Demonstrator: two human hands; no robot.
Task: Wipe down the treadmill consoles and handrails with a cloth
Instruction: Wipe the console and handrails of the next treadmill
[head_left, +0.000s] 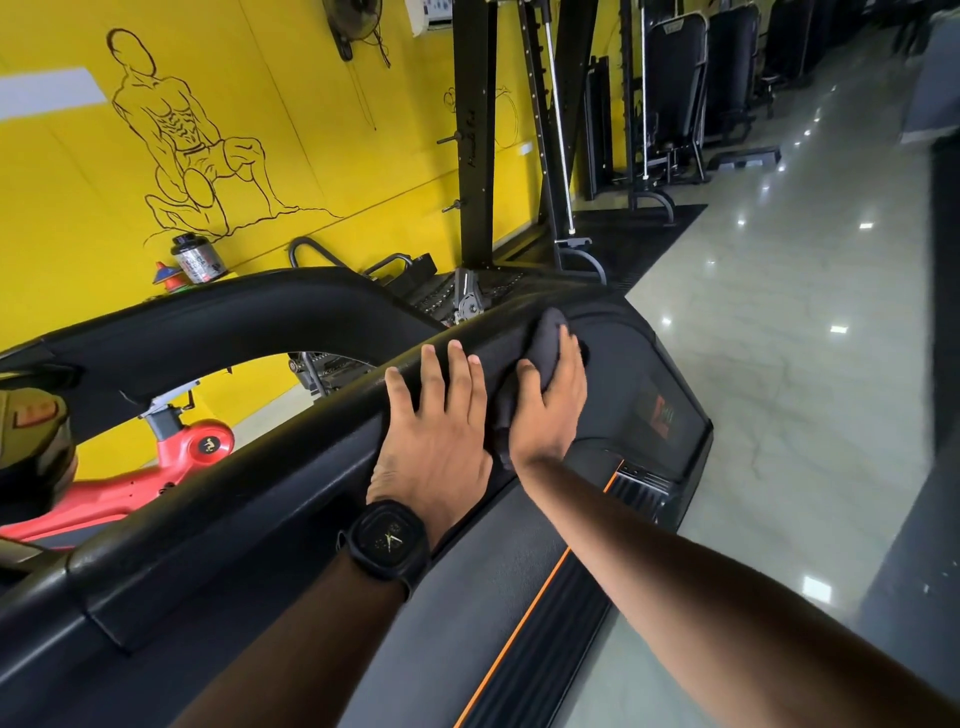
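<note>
On my far left a red exercise bike (171, 467) stands behind the treadmill, under a yellow wall (78, 208) with a line drawing of a figure. A tub (197, 257) sits on a ledge there.

The black handrail (291, 452) runs up from lower left toward the console. My left hand (436, 431), with a black watch (387, 545) on the wrist, lies flat on it. Its 4 fingers are straight and a little spread, the thumb out to the side, holding nothing. I judge it is there to brace me while I lean in.

Just beside it, my right hand (550, 410) grips the dark cloth (545, 343). The fingers curl over the bunched top and the thumb closes on the near side, pressing the cloth onto the rail where it meets the console (665, 415). The 2 hands almost touch. Bunching the cloth gives me a firm pad to rub along the curve.

The console screen is dark and glossy, with a faint red reflection. Below it the grey deck (467, 597) has an orange stripe. To the right a polished pale floor (779, 364) mirrors ceiling lights, and black weight machines (670, 104) line the far wall.
</note>
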